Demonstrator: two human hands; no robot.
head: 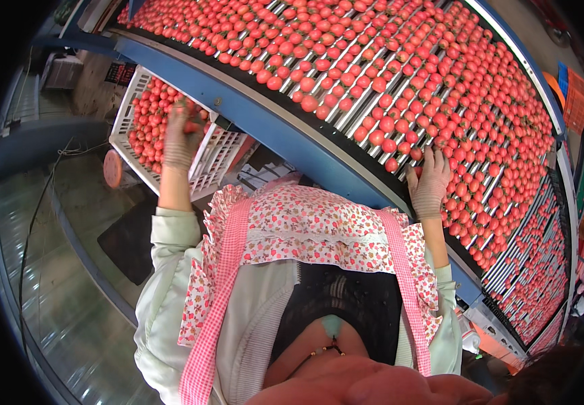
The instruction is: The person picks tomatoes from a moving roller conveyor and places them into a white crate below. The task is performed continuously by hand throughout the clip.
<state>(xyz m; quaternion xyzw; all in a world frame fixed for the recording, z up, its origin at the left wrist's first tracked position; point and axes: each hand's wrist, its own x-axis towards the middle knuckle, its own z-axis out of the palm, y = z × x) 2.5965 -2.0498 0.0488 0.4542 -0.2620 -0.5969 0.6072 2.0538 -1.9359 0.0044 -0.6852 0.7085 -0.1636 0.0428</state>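
Observation:
My left hand, in a thin ribbed glove, is over a white slotted plastic crate holding many small red tomatoes. Red fruit shows blurred at its fingers; whether they grip it is unclear. My right hand, gloved alike, reaches over the near edge of a roller conveyor covered with small red tomatoes. Its fingers rest among the fruit, and a dark red tomato shows between thumb and forefinger. The fingertips are partly hidden, so a firm grip cannot be made out.
A blue metal side rail runs between my body and the rollers. The crate stands against it at left. An orange round-topped stool is beside the crate. Orange crates stand beyond the far rail. A cable hangs at far left.

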